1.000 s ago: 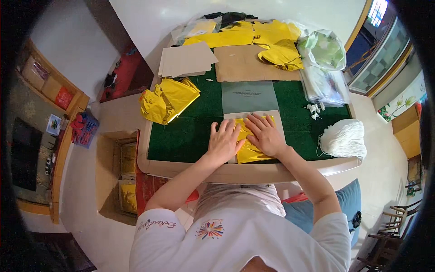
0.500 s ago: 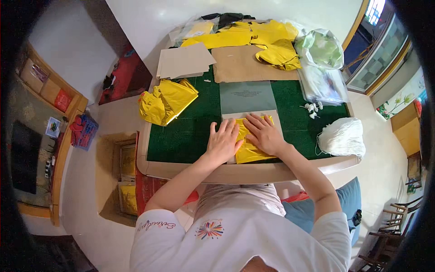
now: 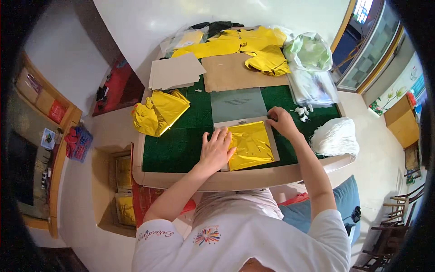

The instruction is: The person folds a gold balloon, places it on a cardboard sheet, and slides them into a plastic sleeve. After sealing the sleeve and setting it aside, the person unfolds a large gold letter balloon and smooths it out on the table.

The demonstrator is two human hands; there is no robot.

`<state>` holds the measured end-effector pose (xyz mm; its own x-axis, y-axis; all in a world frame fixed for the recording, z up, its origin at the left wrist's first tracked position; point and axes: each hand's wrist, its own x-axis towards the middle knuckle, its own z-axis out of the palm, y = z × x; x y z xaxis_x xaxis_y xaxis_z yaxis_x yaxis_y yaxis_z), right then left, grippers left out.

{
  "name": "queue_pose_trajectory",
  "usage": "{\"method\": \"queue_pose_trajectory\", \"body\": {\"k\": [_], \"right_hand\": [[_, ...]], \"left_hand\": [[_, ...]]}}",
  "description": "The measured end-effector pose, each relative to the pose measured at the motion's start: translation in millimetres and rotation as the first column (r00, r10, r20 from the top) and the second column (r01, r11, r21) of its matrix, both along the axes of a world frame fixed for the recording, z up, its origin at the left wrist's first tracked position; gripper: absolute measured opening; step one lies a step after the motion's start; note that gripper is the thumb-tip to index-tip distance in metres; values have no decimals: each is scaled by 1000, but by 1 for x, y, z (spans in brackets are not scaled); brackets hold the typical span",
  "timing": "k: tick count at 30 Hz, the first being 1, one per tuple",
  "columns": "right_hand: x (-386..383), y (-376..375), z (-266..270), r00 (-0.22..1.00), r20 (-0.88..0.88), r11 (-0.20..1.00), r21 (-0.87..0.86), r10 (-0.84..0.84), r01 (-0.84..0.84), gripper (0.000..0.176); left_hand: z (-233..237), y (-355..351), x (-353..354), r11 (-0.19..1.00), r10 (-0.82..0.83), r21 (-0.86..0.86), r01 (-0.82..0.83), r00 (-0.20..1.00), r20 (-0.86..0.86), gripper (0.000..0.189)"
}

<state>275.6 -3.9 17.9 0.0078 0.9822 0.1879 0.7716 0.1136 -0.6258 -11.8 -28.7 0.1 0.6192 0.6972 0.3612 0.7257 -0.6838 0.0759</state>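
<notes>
A folded gold foil sheet (image 3: 251, 146) lies on a pale card backing (image 3: 273, 136) at the table's near edge. Beyond it, against the card's far edge, extends a grey translucent sheet (image 3: 239, 102) with small printed text, which looks like plastic. My left hand (image 3: 215, 152) rests flat on the left side of the foil, fingers spread. At the card's far right corner, my right hand (image 3: 283, 123) has its fingers curled and thumb and forefinger together; whether they pinch the card or the plastic is too small to make out.
Gold foil (image 3: 161, 112) lies bunched at left beside stacked cards (image 3: 174, 72). Brown cardboard (image 3: 226, 72) and more foil (image 3: 267, 59) are at the back. White string (image 3: 335, 137), small white tags (image 3: 303, 112) and clear bags (image 3: 312, 88) sit right. An open carton (image 3: 103, 186) stands on the floor, left.
My right hand has lifted off the foil and moved right to the card's far corner. My left hand has slid to the foil's left side, uncovering most of it. The view has shifted slightly.
</notes>
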Motion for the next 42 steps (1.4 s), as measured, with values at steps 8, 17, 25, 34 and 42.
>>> {"method": "queue_pose_trajectory", "body": {"k": [8, 17, 25, 34, 42], "right_hand": [[-6, 10, 5, 982, 157, 994, -36, 105, -101, 18], [-34, -39, -5, 808, 551, 909, 197, 207, -367, 27], [-5, -14, -6, 997, 79, 986, 168, -3, -11, 16], [-1, 21, -11, 991, -15, 971, -204, -130, 124, 15], [6, 23, 3, 979, 5, 973, -111, 202, -200, 18]], "left_hand": [[3, 0, -1, 1000, -10, 15, 10, 1000, -5, 50], [3, 0, -1, 1000, 11, -26, -11, 1000, -14, 49], [3, 1, -1, 1000, -1, 7, 1, 1000, -5, 48], [4, 1, -1, 1000, 1, -17, -2, 999, -43, 48], [2, 2, -2, 998, -3, -55, 0, 999, -49, 49]]}}
